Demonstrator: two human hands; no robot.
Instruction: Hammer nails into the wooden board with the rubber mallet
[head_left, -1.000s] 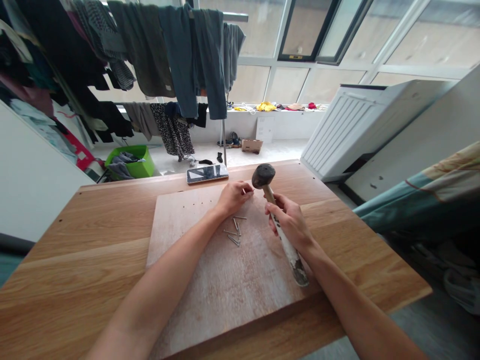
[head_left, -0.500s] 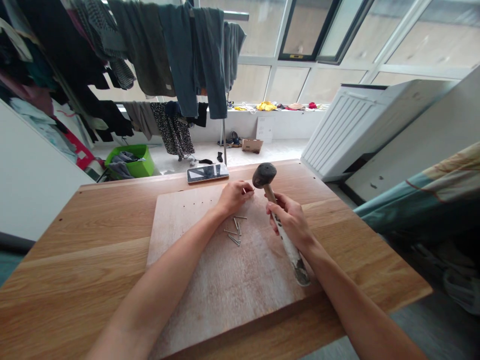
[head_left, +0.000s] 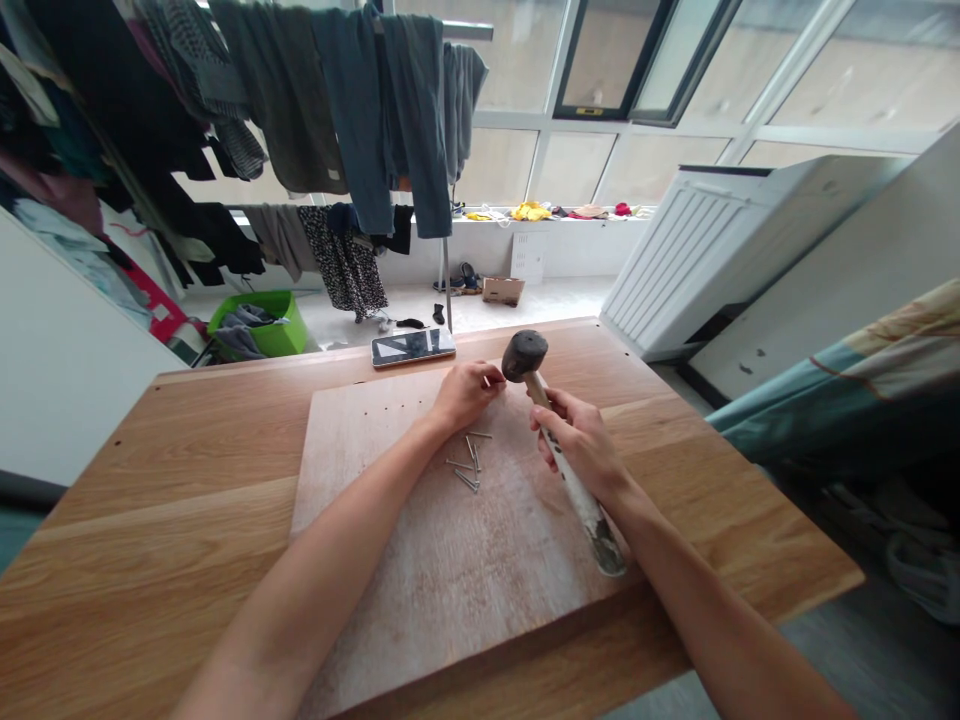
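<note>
My right hand (head_left: 576, 432) is closed round the pale, dark-stained handle of a rubber mallet (head_left: 525, 355). The mallet's black head is raised just right of my left fingertips, close above the board. My left hand (head_left: 471, 392) rests near the far edge of a whitish wooden board (head_left: 420, 590), thumb and fingers pinched together. Whatever is between them is too small or hidden to make out. Several loose nails (head_left: 472, 464) lie on the board just nearer than my left hand. A row of small dark spots runs along the board's far left part.
The board lies on a wooden table (head_left: 187, 520). A phone (head_left: 413, 347) lies at the table's far edge. Beyond are hanging clothes (head_left: 352, 110), a green basin (head_left: 289, 325), a small cardboard box (head_left: 502, 290) and a white ribbed unit (head_left: 682, 250). A curtain (head_left: 810, 390) hangs at the right.
The mallet head has dipped very slightly toward my left fingertips. My left hand keeps its pinch in the same place, and the nails lie as before. The view has shifted a little.
</note>
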